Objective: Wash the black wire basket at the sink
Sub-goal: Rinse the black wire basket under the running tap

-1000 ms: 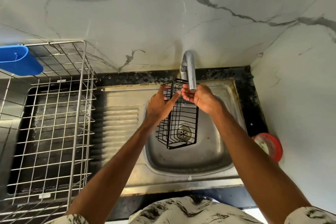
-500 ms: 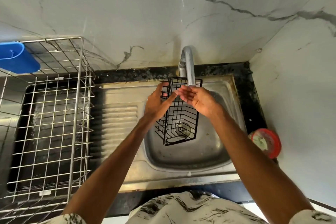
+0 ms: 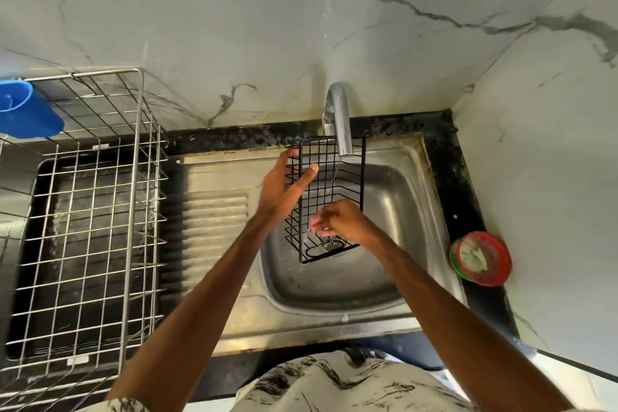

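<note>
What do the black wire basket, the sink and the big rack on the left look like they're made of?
Black wire basket: thin metal wire, seemingly with a matte black coating; its grid shows no shine.
Sink: likely stainless steel, given its dull grey sheen and soft reflections.
Rack: bright silvery metal wire, chromed or stainless, I cannot tell which.

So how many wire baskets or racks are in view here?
2. A black wire basket is held over the sink under the tap. A bigger silver wire rack stands to its left. Others may lie outside the view.
</note>
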{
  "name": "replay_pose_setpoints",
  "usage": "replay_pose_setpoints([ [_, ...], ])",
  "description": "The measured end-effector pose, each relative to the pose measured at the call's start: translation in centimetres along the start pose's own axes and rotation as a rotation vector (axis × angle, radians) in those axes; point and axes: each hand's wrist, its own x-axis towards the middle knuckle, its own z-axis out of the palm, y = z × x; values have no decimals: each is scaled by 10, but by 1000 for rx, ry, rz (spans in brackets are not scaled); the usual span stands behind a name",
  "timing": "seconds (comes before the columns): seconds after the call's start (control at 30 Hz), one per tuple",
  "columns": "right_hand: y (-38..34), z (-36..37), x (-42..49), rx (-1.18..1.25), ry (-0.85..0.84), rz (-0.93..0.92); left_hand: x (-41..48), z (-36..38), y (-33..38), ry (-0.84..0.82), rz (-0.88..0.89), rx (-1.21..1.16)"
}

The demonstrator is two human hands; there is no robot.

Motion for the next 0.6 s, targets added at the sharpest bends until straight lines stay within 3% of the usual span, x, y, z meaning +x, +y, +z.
replay_pose_setpoints([
  [0.13,-18,-20,-1,479,191,-25,-4,-1,-1,17,-8,-35],
  [0.27,-40,-42,7,1030,185,-4,-7,-1,3,14,1,-27],
  [0.37,-58,-47,8,1211,172,-48,-9,-2,4,-2,4,3],
  [0.43,-59,-43,9,1066,256,-78,-11,-2,4,-1,3,17],
  [0.5,-48,-39,6,485,307,-155,-13,-3,2,15,3,38],
  [0.57,-32,-32,1,-199,130,-168,-14,-4,-3,27,-20,45],
  [0.6,-25,-30,-2,-404,59,-159,-14,-4,-7,28,-41,48],
])
